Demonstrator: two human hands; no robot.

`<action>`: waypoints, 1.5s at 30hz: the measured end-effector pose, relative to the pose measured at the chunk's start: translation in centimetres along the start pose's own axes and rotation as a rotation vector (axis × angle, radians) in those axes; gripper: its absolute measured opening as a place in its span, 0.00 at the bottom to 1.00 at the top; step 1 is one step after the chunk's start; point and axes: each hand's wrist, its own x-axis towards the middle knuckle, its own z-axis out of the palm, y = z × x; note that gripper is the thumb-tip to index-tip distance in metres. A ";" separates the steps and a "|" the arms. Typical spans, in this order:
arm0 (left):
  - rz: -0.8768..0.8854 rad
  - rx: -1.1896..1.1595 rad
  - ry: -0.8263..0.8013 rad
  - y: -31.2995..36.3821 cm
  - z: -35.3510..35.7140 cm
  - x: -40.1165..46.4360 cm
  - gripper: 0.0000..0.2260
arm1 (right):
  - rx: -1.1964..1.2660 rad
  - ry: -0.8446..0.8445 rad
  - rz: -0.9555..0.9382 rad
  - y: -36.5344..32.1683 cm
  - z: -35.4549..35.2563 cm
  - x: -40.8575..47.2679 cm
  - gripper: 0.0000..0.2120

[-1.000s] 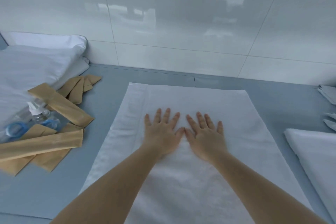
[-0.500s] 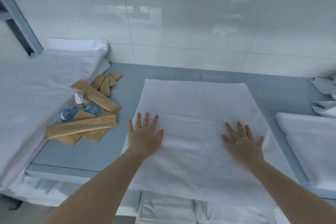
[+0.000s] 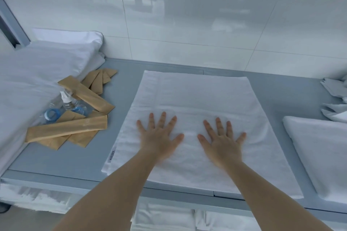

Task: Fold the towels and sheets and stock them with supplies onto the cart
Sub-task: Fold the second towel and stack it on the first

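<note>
A white towel lies flat on the grey cart top, folded into a broad rectangle with a small label at its near left edge. My left hand presses on it palm down, fingers spread. My right hand presses flat beside it, a short gap between the two thumbs. To the left lie several tan paper packets over clear bottles with blue caps and a small spray bottle.
A heap of white sheets fills the left side. Another folded white linen lies at the right edge, with crumpled white pieces behind it. Folded white linen shows on the shelf below. A glossy white tiled wall closes the back.
My hands slid apart across the towel from the middle, then came back inward to a narrow gap. The camera pulled back, showing the cart's front edge and lower shelf.
</note>
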 end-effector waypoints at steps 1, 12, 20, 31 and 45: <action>0.003 0.004 0.001 -0.1 -0.1 0.7 0.36 | 0.002 0.004 0.001 0.0 0.0 0.7 0.33; -0.020 -0.005 0.014 -4.5 -1.2 -0.5 0.30 | -0.007 0.009 0.001 2.4 -0.6 0.9 0.33; -0.027 0.003 0.060 -5.1 -1.5 -5.6 0.25 | 0.012 -0.031 0.072 4.7 -1.2 -4.5 0.28; 0.076 0.001 -0.054 -2.7 0.3 -10.5 0.31 | -0.007 -0.018 0.115 7.4 0.2 -10.2 0.29; -0.027 -0.036 0.016 0.8 -4.0 -9.9 0.28 | 0.072 0.109 0.192 6.8 -3.6 -9.8 0.22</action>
